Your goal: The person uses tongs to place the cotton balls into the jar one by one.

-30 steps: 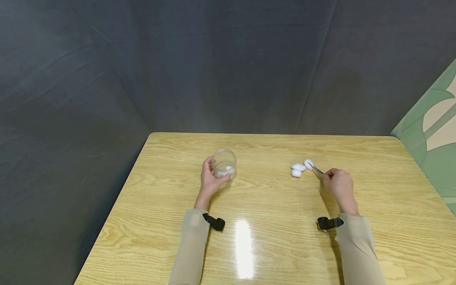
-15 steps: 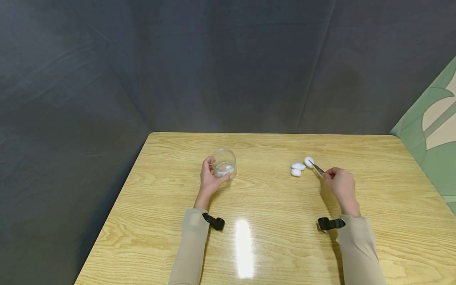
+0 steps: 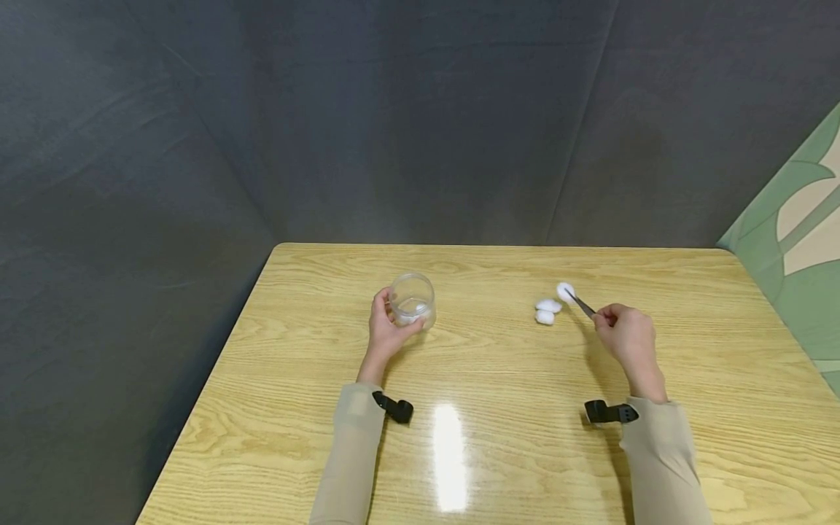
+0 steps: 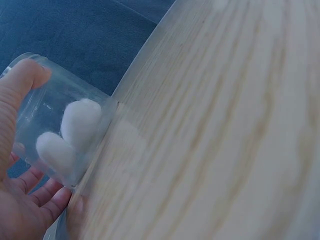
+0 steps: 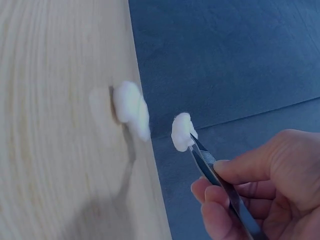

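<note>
My left hand (image 3: 387, 332) grips a clear round jar (image 3: 412, 295) that stands on the table, thumb on the near side and fingers around the left. In the left wrist view, two white cotton balls (image 4: 81, 122) show through the jar's wall. My right hand (image 3: 626, 339) pinches metal tweezers (image 5: 220, 180) between thumb and fingers. Their tips clasp a single cotton ball (image 5: 183, 132), raised off the table. Just left of it, two more cotton balls (image 3: 548, 306) lie side by side on the wood.
The wooden table (image 3: 499, 364) has its far edge against a dark grey curtain (image 3: 420, 131). A green and beige patterned panel (image 3: 807, 240) stands at the right. Each wrist wears a black camera mount (image 3: 607, 412).
The tweezers have lifted a cotton ball off the table and shifted it slightly away and left. My left hand and the jar stay in place.
</note>
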Available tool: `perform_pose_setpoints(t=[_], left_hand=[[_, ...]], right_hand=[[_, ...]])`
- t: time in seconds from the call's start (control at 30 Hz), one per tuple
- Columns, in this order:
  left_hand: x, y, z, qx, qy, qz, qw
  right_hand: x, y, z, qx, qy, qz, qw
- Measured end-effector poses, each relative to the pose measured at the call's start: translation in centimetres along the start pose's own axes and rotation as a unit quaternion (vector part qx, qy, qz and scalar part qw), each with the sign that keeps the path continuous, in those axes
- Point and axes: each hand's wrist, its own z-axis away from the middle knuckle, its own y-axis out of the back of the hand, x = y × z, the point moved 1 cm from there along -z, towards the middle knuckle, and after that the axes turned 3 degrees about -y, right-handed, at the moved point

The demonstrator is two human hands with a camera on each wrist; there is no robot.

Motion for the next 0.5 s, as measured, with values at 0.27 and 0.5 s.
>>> perform_pose_setpoints(t=[0.27, 0.5], left_hand=[[0.1, 0.0, 0.0, 0.000, -0.002, -0.001, 1.0000], [0.2, 0.0, 0.0, 0.001, 0.005, -0.004, 1.0000]], right_hand=[[-1.2, 0.2, 0.1, -0.009, -0.005, -0.010, 1.000], [-2.3, 0.3, 0.3, -0.008, 0.008, -0.016, 1.000]])
